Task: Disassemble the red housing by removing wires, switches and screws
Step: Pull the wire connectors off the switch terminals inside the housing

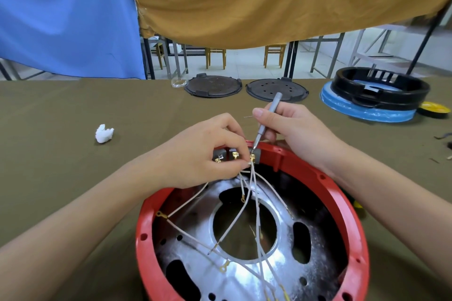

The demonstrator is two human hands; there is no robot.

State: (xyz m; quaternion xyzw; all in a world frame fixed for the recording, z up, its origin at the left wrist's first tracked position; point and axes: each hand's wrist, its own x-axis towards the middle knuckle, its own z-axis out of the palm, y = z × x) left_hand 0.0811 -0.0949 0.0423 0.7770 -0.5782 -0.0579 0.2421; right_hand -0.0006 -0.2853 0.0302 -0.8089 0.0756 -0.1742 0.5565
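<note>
Left hand [205, 151] pinches thin white wires [254, 193] at far rim of round red housing [342, 203]; right hand [291, 129] grips slim grey metal screwdriver [267, 117].

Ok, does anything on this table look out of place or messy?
Mostly expected teardown clutter. Loose white wires with brass terminals sprawl tangled inside the red housing, already disconnected at their free ends. A crumpled white wad lies alone on the olive tablecloth, left of the hands. Nothing looks spilled or broken.

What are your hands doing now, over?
Left hand pinches white wires. Right hand holds screwdriver, tip at terminal on red housing. Loose wires crowd inside.
</note>
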